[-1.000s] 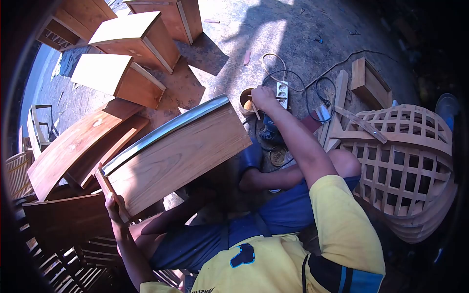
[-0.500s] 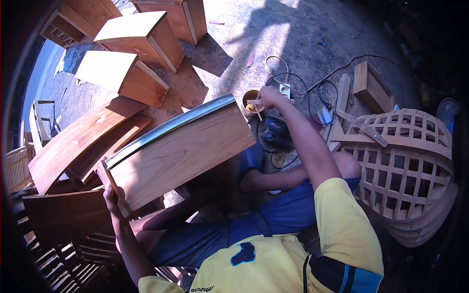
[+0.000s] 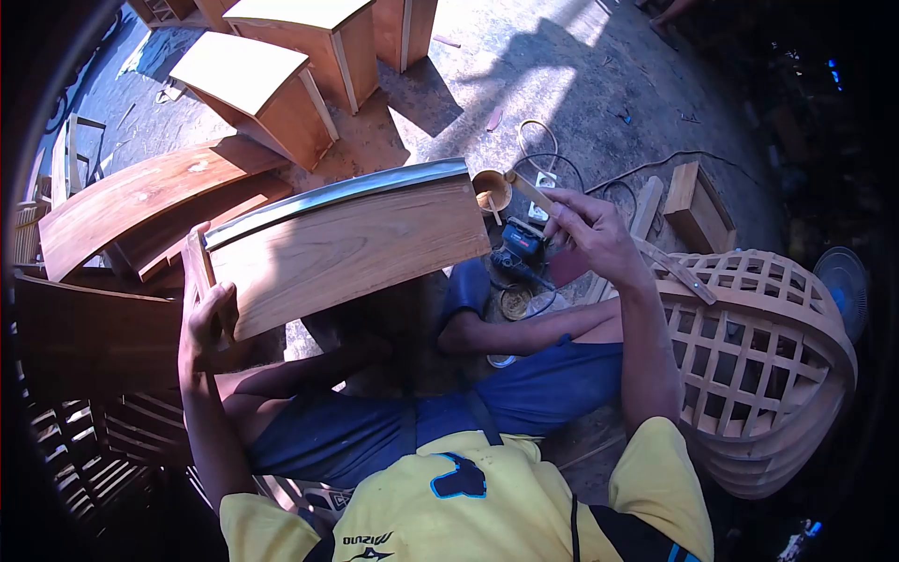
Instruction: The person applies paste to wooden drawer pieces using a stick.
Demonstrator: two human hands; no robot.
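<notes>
My left hand (image 3: pixel 211 317) is closed around the left end of a wooden drawer (image 3: pixel 361 248), which tilts above my lap. A bluish-grey strip (image 3: pixel 346 192) runs along the drawer's curved upper edge. In my right hand (image 3: pixel 595 236) is a flat wooden stick (image 3: pixel 532 192), pinched between the fingers, with a small dab at its tip. That tip is just right of a round can (image 3: pixel 501 183) on the floor, near the drawer's right end. Another thin stick and some yellowish stuff show inside the can.
A blue power sander (image 3: pixel 523 244) and a white socket block (image 3: pixel 541 195) with cables lie beyond the drawer. At the right is a latticed wooden frame (image 3: pixel 749 361). Wooden cabinets (image 3: pixel 281 117) stand at the upper left, above curved panels (image 3: pixel 140 201).
My right hand has drawn the stick out of the can and moved right, toward me. The drawer has tilted slightly flatter in my left hand. The camera view has shifted.
</notes>
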